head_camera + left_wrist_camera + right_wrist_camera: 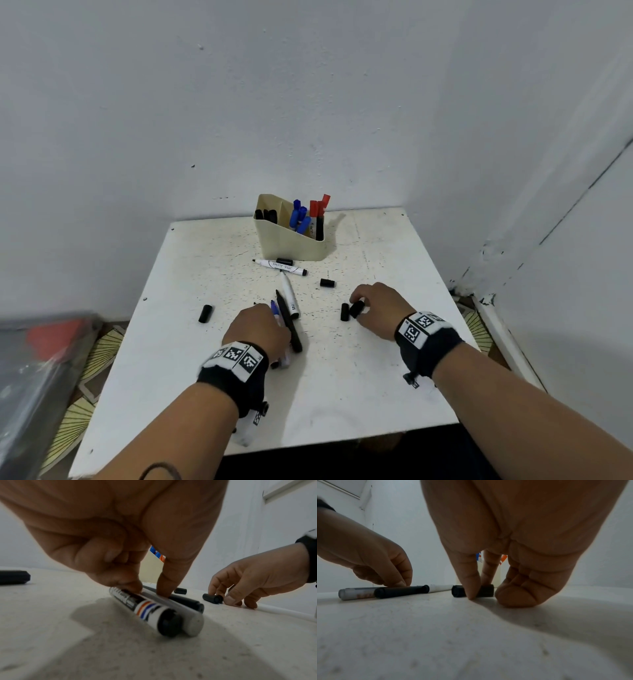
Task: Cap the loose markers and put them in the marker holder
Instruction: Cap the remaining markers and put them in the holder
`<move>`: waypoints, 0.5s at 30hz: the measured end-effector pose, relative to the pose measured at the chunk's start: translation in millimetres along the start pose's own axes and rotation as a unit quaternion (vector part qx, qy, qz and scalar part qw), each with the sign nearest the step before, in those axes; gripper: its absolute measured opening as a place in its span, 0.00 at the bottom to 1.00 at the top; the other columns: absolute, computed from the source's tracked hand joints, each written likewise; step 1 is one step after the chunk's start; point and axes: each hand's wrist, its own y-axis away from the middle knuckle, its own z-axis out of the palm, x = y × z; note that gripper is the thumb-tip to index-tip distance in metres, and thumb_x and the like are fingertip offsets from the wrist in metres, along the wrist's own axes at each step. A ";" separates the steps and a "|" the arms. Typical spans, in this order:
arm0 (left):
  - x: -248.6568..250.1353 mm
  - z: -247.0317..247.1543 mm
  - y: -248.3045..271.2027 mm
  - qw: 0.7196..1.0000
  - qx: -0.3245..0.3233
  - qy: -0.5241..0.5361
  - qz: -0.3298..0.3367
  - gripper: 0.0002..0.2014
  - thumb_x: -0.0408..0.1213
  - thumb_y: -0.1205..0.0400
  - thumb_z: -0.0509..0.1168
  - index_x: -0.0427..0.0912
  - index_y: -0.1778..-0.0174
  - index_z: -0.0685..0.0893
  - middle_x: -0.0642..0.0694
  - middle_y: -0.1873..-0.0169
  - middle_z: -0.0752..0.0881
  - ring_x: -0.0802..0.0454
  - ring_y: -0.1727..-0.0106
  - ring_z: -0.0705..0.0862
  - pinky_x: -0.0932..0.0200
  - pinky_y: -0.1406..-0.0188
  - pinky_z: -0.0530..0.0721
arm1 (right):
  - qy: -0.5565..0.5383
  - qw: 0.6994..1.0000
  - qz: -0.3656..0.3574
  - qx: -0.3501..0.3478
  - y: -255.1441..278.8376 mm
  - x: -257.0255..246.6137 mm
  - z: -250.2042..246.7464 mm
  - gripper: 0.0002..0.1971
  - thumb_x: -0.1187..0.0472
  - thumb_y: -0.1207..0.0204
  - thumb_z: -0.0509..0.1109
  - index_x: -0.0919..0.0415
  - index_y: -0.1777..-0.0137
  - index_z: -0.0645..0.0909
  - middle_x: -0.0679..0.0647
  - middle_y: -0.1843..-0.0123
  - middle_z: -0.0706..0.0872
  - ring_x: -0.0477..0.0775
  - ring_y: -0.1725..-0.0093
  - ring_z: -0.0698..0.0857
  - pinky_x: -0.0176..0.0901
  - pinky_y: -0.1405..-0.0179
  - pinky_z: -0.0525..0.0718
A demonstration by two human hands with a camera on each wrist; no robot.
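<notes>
My left hand [263, 325] is curled over a bundle of uncapped markers near the table's middle. Its thumb and a finger [132, 584] pinch a white labelled marker [145, 607], which lies against a grey marker [185, 616] and a black marker [290, 325]. My right hand [368, 301] pinches a black cap [356, 308] on the table between thumb and forefinger, and a second cap [344, 311] lies just left of it. The beige marker holder [291, 240] stands at the back with capped black, blue and red markers in it.
Two more uncapped white markers [279, 266] [290, 294] lie in front of the holder. Loose black caps sit at the left [205, 313], beside the holder [284, 261] and right of centre [327, 283]. The white table [342, 394] fills a wall corner, and its near edge is by my forearms.
</notes>
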 end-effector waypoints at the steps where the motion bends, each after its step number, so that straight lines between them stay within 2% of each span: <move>1: -0.6 1.2 -0.1 1.000 -0.004 -0.006 -0.002 0.08 0.47 0.18 0.62 0.47 0.56 0.77 0.45 0.51 0.87 0.44 0.50 0.84 0.56 0.57 0.78 | 0.003 1.000 -0.004 -0.001 -0.1 0.4 0.2 0.13 0.57 0.22 0.73 0.46 0.39 0.84 0.54 0.41 0.80 0.57 0.41 0.83 0.47 0.41 0.82; 4: -0.4 2.0 0.9 1.000 -0.011 -0.006 -0.010 0.10 0.49 0.20 0.64 0.47 0.56 0.78 0.47 0.55 0.85 0.45 0.52 0.84 0.56 0.60 0.78 | -0.005 1.000 -0.015 0.002 0.1 1.9 0.9 0.09 0.55 0.22 0.74 0.48 0.43 0.85 0.53 0.42 0.81 0.55 0.42 0.83 0.46 0.42 0.82; 8: -2.6 0.8 0.1 0.999 -0.004 0.041 -0.028 0.12 0.49 0.21 0.65 0.45 0.62 0.79 0.48 0.64 0.85 0.49 0.61 0.83 0.58 0.68 0.74 | -0.039 0.999 -0.019 0.013 2.0 5.2 -2.9 0.07 0.54 0.18 0.71 0.52 0.43 0.85 0.51 0.44 0.85 0.53 0.45 0.84 0.46 0.43 0.83; 11: -8.9 -4.2 1.8 0.996 0.016 0.089 -0.027 0.16 0.51 0.23 0.66 0.42 0.68 0.81 0.46 0.71 0.84 0.49 0.66 0.83 0.58 0.70 0.73 | -0.096 0.995 0.004 0.020 5.4 9.3 -5.2 0.06 0.56 0.17 0.70 0.54 0.43 0.83 0.50 0.46 0.86 0.52 0.48 0.84 0.44 0.49 0.83; 13: -12.5 -10.3 5.7 0.992 0.034 0.124 -0.016 0.18 0.51 0.24 0.67 0.42 0.73 0.78 0.47 0.76 0.82 0.48 0.69 0.81 0.57 0.71 0.72 | -0.141 0.990 0.012 0.020 9.1 10.2 -5.9 0.05 0.56 0.16 0.70 0.52 0.43 0.82 0.49 0.48 0.85 0.53 0.50 0.85 0.45 0.53 0.84; 15: -15.7 -16.4 11.0 0.986 0.045 0.162 0.001 0.17 0.50 0.24 0.68 0.44 0.73 0.76 0.47 0.76 0.80 0.48 0.70 0.79 0.55 0.70 0.72 | -0.201 0.979 0.006 0.017 13.9 8.1 -7.6 0.08 0.58 0.15 0.67 0.46 0.40 0.82 0.51 0.50 0.87 0.53 0.54 0.86 0.47 0.54 0.86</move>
